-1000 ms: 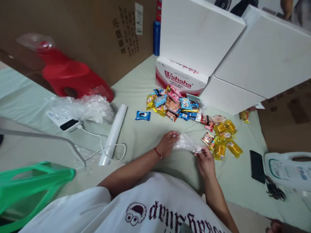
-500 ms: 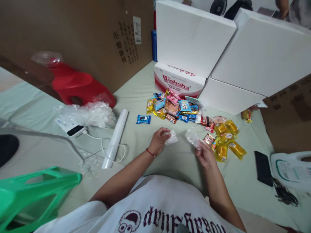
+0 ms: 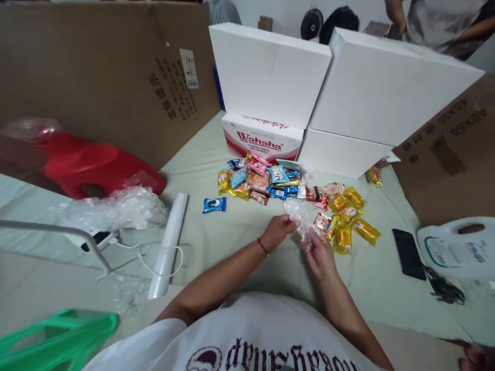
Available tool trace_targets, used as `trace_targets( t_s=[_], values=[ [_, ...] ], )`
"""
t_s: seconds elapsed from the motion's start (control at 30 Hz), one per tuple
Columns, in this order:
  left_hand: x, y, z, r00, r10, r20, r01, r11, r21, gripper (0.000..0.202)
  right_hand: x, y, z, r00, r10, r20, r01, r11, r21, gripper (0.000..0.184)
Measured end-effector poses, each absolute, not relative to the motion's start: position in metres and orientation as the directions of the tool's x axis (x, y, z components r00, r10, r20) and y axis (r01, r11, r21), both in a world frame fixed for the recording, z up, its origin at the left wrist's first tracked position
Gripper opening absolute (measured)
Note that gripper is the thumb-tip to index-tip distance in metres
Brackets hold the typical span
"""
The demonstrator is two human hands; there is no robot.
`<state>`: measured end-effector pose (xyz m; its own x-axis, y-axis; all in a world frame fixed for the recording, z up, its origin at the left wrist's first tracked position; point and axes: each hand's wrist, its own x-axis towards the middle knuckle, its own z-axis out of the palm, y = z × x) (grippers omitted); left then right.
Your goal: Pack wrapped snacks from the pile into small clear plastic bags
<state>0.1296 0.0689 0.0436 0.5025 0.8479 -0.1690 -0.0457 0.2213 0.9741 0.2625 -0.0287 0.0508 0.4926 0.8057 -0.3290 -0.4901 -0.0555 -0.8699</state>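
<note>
My left hand (image 3: 277, 233), with a red cord at its wrist, has its fingertips pinched at the left edge of some crinkled clear plastic (image 3: 297, 210). From the other side my right hand (image 3: 320, 252) grips the clear plastic bag between thumb and fingers. Where one piece of plastic ends and another begins I cannot make out. Just right of the bag lie a small brown-and-white snack packet (image 3: 322, 221) and several yellow-wrapped cakes (image 3: 343, 239). Beyond my hands is a heap of colourful wrapped snacks (image 3: 258, 180), and a single blue packet (image 3: 214, 205) sits apart to the left.
White boxes (image 3: 270, 72) and a Wahaha carton (image 3: 259, 139) stand behind the snacks. To the left are a red jug (image 3: 96, 165), bubbly clear plastic (image 3: 119, 208), a white roll (image 3: 170, 242) and a cable. A black phone (image 3: 409, 253) and white jug (image 3: 456, 247) lie right.
My left hand has moved right with its small plastic piece and now meets the bag in my right hand. The camera view has shifted, so the boxes appear lower and further left.
</note>
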Motion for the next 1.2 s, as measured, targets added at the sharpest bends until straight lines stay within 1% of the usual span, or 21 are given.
trace_targets(
  t_s=[0.03, 0.1, 0.13, 0.17, 0.2, 0.23, 0.27, 0.33, 0.43, 0.5, 0.57, 0.67, 0.7, 0.73, 0.8, 0.87, 0.9, 0.97, 1.03, 1.13, 1.2],
  values=[
    [0.130, 0.060, 0.039, 0.465, 0.868, -0.176, -0.040, 0.219, 0.975, 0.041, 0.262, -0.032, 0.051, 0.525, 0.806, -0.272, -0.371, -0.071, -0.926, 0.041],
    [0.128, 0.048, 0.035, 0.370, 0.912, -0.179, 0.018, 0.186, 0.982, 0.039, 0.264, -0.035, 0.053, 0.614, 0.786, -0.065, -0.039, -0.053, -0.998, 0.048],
    [0.126, 0.045, 0.036, 0.356, 0.918, -0.177, 0.048, 0.171, 0.984, 0.039, 0.266, -0.035, 0.053, 0.621, 0.783, 0.039, 0.122, -0.047, -0.991, 0.051],
    [0.122, 0.043, 0.037, 0.377, 0.910, -0.171, 0.060, 0.161, 0.985, 0.039, 0.269, -0.034, 0.054, 0.587, 0.803, 0.100, 0.234, -0.051, -0.971, 0.051],
    [0.118, 0.043, 0.039, 0.424, 0.891, -0.163, 0.047, 0.158, 0.986, 0.038, 0.272, -0.031, 0.054, 0.525, 0.846, 0.100, 0.282, -0.062, -0.957, 0.049],
    [0.113, 0.043, 0.041, 0.481, 0.863, -0.153, 0.020, 0.163, 0.986, 0.038, 0.274, -0.027, 0.054, 0.460, 0.886, 0.056, 0.268, -0.078, -0.960, 0.045],
    [0.107, 0.044, 0.042, 0.527, 0.838, -0.145, -0.012, 0.178, 0.984, 0.039, 0.277, -0.024, 0.054, 0.414, 0.910, -0.004, 0.208, -0.098, -0.973, 0.041],
    [0.093, 0.047, 0.040, 0.560, 0.813, -0.160, -0.060, 0.233, 0.971, 0.042, 0.282, -0.017, 0.055, 0.389, 0.915, -0.109, 0.023, -0.128, -0.992, 0.039],
    [0.070, 0.054, 0.030, 0.525, 0.816, -0.241, -0.106, 0.343, 0.933, 0.046, 0.285, -0.014, 0.059, 0.363, 0.899, -0.243, -0.207, -0.177, -0.962, 0.042],
    [0.058, 0.058, 0.022, 0.491, 0.820, -0.295, -0.118, 0.398, 0.910, 0.047, 0.283, -0.015, 0.063, 0.297, 0.892, -0.341, -0.288, -0.257, -0.923, 0.044],
    [0.051, 0.058, 0.017, 0.405, 0.848, -0.341, -0.137, 0.426, 0.894, 0.046, 0.277, -0.016, 0.065, 0.275, 0.872, -0.404, -0.340, -0.305, -0.890, 0.048],
    [0.048, 0.050, 0.021, 0.156, 0.929, -0.336, -0.168, 0.361, 0.917, 0.042, 0.266, -0.017, 0.065, 0.321, 0.864, -0.388, -0.365, -0.265, -0.893, 0.051],
    [0.049, 0.045, 0.026, 0.099, 0.945, -0.312, -0.159, 0.325, 0.932, 0.041, 0.261, -0.018, 0.065, 0.348, 0.867, -0.356, -0.342, -0.236, -0.910, 0.051],
    [0.051, 0.039, 0.032, 0.087, 0.955, -0.284, -0.138, 0.294, 0.946, 0.043, 0.257, -0.018, 0.065, 0.372, 0.871, -0.320, -0.301, -0.213, -0.930, 0.050],
    [0.059, 0.026, 0.044, 0.188, 0.954, -0.234, -0.096, 0.255, 0.962, 0.044, 0.247, -0.019, 0.065, 0.396, 0.882, -0.254, -0.199, -0.188, -0.962, 0.047],
    [0.071, 0.017, 0.055, 0.344, 0.923, -0.175, -0.062, 0.208, 0.976, 0.035, 0.238, -0.019, 0.068, 0.382, 0.895, -0.232, -0.157, -0.184, -0.970, 0.045],
    [0.077, 0.014, 0.058, 0.403, 0.903, -0.146, -0.047, 0.179, 0.983, 0.031, 0.234, -0.018, 0.070, 0.366, 0.900, -0.238, -0.174, -0.186, -0.967, 0.045],
    [0.084, 0.015, 0.060, 0.445, 0.887, -0.124, -0.043, 0.159, 0.986, 0.031, 0.232, -0.016, 0.075, 0.345, 0.899, -0.268, -0.252, -0.186, -0.950, 0.047],
    [0.083, 0.022, 0.056, 0.418, 0.893, -0.166, -0.115, 0.233, 0.966, 0.032, 0.237, -0.014, 0.081, 0.373, 0.883, -0.285, -0.311, -0.170, -0.935, 0.050],
    [0.066, 0.033, 0.046, 0.337, 0.895, -0.292, -0.334, 0.404, 0.852, 0.043, 0.259, -0.017, 0.082, 0.470, 0.833, -0.292, -0.349, -0.129, -0.928, 0.049],
    [0.051, 0.037, 0.039, 0.264, 0.895, -0.359, -0.413, 0.441, 0.796, 0.050, 0.277, -0.027, 0.076, 0.506, 0.801, -0.320, -0.370, -0.133, -0.919, 0.048]
  ],
)
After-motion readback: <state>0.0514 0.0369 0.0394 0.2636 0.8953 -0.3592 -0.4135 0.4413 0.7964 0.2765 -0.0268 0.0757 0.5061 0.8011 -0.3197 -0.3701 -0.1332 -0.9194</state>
